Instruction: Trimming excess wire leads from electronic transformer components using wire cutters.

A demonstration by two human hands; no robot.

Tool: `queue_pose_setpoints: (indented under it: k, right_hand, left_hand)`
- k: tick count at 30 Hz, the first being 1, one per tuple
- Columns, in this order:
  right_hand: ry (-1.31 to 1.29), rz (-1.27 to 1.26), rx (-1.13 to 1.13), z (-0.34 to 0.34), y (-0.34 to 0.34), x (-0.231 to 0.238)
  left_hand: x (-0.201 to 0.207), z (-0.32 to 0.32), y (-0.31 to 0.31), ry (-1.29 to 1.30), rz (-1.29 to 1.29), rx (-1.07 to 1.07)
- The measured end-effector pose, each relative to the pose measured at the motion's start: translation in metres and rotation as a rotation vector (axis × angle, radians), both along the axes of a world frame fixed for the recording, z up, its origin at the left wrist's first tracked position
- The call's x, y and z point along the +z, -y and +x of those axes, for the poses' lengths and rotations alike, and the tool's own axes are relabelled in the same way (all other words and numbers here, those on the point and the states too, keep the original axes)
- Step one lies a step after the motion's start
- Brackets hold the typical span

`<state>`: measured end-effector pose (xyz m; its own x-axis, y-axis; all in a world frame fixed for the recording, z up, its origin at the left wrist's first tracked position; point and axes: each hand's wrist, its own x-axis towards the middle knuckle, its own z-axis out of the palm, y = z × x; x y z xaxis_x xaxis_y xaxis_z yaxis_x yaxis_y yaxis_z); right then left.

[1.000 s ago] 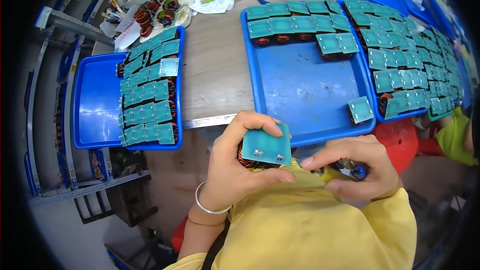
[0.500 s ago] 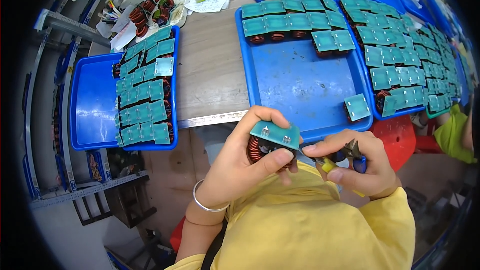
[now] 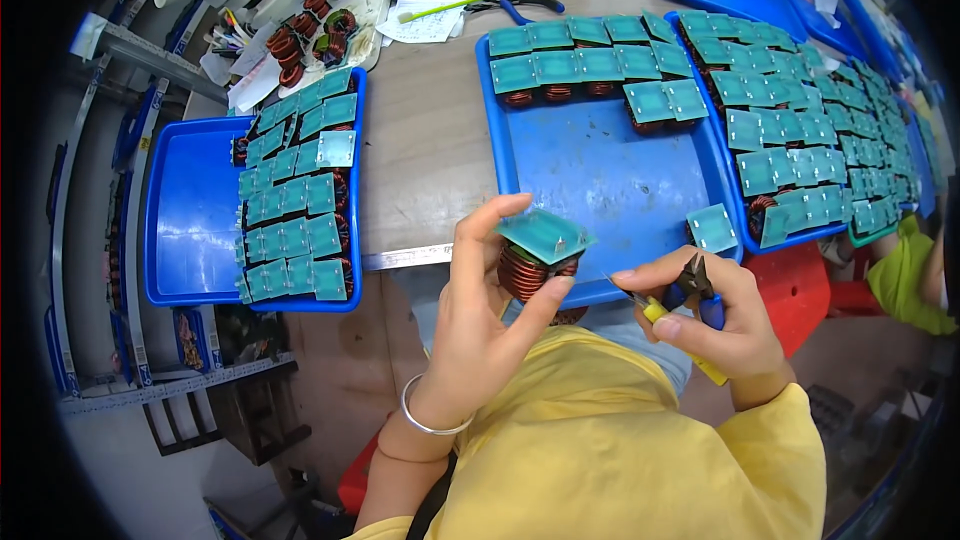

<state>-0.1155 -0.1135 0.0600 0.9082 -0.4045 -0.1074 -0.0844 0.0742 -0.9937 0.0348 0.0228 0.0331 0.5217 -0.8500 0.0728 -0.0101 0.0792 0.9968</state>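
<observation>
Now left hand (image 3: 480, 325) holds board-topped coil (image 3: 538, 252) farther from right hand (image 3: 738, 328).

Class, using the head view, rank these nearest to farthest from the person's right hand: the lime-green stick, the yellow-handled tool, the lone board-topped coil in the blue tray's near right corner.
From the right hand:
1. Yellow-handled tool: held in it.
2. Lone board-topped coil: just ahead, in the tray.
3. Lime-green stick: leftward, across the table.
</observation>
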Motion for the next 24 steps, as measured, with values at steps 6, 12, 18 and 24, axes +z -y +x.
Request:
queue_pose_setpoints:
  k: [6, 12, 18, 24]
  right_hand:
    - [0.027, -0.070, 0.097, -0.0022, -0.0008, 0.0049]
    - [0.084, -0.126, 0.195, -0.0034, -0.0013, 0.0076]
    - [0.144, -0.142, 0.211, -0.0046, 0.0012, 0.0047]
    - [0.140, -0.170, 0.266, -0.0039, 0.0027, 0.0051]
  left_hand:
    - [-0.0021, -0.0023, -0.0083, -0.185, -0.008, -0.068]
    - [-0.0041, 0.0022, -0.0057, 0.045, -0.098, -0.124]
    - [-0.0028, 0.0013, -0.0025, 0.150, -0.129, -0.094]
    - [-0.0023, 0.0020, -0.0008, 0.242, -0.132, -0.074]
